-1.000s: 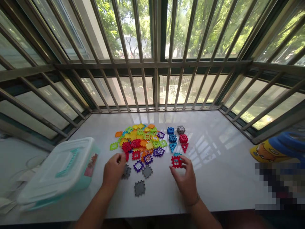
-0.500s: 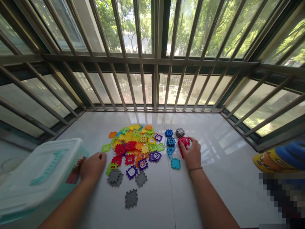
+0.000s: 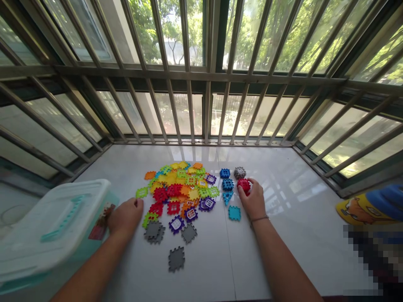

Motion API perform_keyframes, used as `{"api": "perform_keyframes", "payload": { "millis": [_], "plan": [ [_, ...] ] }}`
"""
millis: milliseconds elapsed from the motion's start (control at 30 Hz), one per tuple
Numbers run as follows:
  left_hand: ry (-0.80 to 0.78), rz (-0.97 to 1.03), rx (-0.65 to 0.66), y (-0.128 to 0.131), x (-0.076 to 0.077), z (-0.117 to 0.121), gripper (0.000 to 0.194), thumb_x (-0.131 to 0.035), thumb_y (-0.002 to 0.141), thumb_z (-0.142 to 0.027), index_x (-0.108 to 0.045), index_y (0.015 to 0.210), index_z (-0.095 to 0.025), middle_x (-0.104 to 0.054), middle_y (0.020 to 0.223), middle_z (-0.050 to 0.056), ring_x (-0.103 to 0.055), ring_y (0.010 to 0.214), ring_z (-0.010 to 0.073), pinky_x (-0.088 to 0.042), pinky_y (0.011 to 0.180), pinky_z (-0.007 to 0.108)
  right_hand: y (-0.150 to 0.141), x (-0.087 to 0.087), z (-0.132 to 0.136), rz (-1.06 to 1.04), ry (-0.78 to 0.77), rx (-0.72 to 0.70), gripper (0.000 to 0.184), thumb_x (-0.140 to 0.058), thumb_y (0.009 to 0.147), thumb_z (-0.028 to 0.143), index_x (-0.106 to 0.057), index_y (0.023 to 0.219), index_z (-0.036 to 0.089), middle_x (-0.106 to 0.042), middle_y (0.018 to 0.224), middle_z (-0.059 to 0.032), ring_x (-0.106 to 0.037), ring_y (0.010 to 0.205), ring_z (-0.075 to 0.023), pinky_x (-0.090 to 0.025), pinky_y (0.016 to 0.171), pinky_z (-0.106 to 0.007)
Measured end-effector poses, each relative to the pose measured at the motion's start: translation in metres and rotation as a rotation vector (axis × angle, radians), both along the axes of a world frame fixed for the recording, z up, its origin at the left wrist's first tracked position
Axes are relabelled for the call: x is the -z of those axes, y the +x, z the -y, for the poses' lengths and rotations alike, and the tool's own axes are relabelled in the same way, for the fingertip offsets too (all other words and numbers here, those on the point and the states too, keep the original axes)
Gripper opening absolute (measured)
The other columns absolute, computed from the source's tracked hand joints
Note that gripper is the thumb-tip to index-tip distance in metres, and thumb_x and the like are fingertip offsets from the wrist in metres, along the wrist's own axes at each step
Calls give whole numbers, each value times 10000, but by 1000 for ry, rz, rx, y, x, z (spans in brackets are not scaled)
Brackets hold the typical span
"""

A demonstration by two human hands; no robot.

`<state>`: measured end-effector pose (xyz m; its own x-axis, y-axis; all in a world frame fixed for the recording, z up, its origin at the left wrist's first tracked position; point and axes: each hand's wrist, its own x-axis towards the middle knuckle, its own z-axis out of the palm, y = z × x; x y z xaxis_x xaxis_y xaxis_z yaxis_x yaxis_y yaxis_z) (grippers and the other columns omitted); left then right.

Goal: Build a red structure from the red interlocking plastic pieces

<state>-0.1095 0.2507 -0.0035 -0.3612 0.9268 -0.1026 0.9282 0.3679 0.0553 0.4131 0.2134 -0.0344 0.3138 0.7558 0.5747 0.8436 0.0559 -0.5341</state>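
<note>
Red tile (image 3: 243,185), now tucked in right hand (image 3: 254,201)

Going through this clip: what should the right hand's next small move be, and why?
Probably set the red piece in the right hand down just below the grey piece. The fingers are already over that spot, and it sits beside the column of blue pieces, apart from the heap.

The right hand (image 3: 253,199) seems to grip a red plastic tile (image 3: 243,186).
</note>
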Motion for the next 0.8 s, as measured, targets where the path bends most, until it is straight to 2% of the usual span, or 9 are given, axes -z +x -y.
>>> {"api": "perform_keyframes", "payload": {
  "millis": [500,800],
  "plan": [
    [1,-11,0,0,1,1,635,-233,1071,-506,-804,1073,-227,-822,1177,189,-764,1049,406,-524,760,439,0,1,-3,22,-35,-17,603,-620,1028,605,-573,1455,182,-681,1363,-209,-621,1260,-398,-526,1140,-616],
    [-12,-12,-2,5,-7,2,638,-238,1069,-480,-816,1126,-213,-822,1207,200,-763,1063,397,-537,804,441,0,4,-4,43,-27,-31,604,-625,1029,592,-561,1459,173,-665,1369,-206,-615,1264,-388,-511,1155,-601]
  ]
}}
